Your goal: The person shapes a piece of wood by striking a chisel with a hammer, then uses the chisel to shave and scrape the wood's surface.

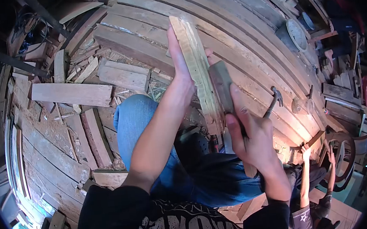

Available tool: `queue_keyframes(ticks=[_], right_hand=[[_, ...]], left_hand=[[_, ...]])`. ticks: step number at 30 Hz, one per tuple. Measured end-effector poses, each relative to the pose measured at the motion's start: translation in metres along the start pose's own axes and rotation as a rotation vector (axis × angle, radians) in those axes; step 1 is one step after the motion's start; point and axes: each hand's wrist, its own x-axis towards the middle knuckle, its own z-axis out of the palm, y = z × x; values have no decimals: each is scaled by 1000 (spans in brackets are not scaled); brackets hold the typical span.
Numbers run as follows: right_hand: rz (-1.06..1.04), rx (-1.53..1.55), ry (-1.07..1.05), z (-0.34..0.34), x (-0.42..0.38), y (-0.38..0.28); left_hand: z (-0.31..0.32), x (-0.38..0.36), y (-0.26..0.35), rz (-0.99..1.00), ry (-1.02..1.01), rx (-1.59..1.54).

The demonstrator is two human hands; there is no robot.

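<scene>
My left hand [181, 69] grips a long, pale, rough-edged piece of wood [194, 65] from its left side, fingertips showing past the right edge. The piece slants up and away from my lap, its lower end between my knees. My right hand [255, 141] is wrapped round the wooden handle of a chopping knife [221, 85]. Its dark, broad blade lies close along the right side of the wood, with my index finger stretched toward it. The handle's butt shows below my palm.
A claw hammer [274, 99] lies just beyond my right hand on the planks [248, 52]. Offcuts [71, 93] and splinters litter the left. A bucket [295, 35] stands at the far right. Another person's hands [305, 152] reach toward a dark wooden piece at lower right.
</scene>
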Motion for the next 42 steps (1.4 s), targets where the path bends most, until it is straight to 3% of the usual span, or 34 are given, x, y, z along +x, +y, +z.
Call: queue_keyframes(ticks=[10, 12, 18, 21, 25, 28, 29, 30, 32, 33, 34, 35, 36, 38, 39, 40, 42], right_hand=[[-74, -169, -38, -1, -4, -7], [-84, -179, -27, 1, -3, -5], [-78, -233, 34, 8, 2, -2], [-36, -254, 17, 5, 5, -2], [-30, -238, 23, 2, 7, 0], [-27, -162, -25, -4, 7, 1], [-2, -201, 13, -4, 7, 2], [-35, -187, 47, -3, 6, 5], [9, -157, 78, -7, 0, 8], [82, -125, 78, -9, -2, 8], [128, -209, -44, -16, -1, 8], [159, -195, -104, -20, -2, 6], [118, -162, -49, -11, -4, 11], [106, -144, 35, 11, -5, 20], [121, -144, -49, 16, -3, 23], [136, -139, -136, 20, -2, 26], [130, -212, -75, 27, -3, 36]], left_hand=[[-9, 3, 5, 4, 20, -110], [-19, 5, 3, -90, -11, -93], [-10, -2, -21, -3, 38, -82], [25, -31, -14, -94, 143, -81], [17, -29, -24, -93, 36, -52], [8, -24, -28, 0, 80, -48], [-13, -5, -37, 146, 107, 10], [-12, -7, -34, 119, 155, -158], [-29, 4, -33, 328, 52, 6], [-35, -6, -26, 237, -59, 55], [-34, -9, -25, 164, -236, -222], [-1, -22, -19, 231, 211, -111], [-39, -13, -23, 165, -220, -308], [-80, 16, -32, 160, -224, -241], [-87, 18, -38, 127, -260, -239], [-93, 19, -42, 118, -411, -269], [-101, 40, -53, 29, -810, -411]])
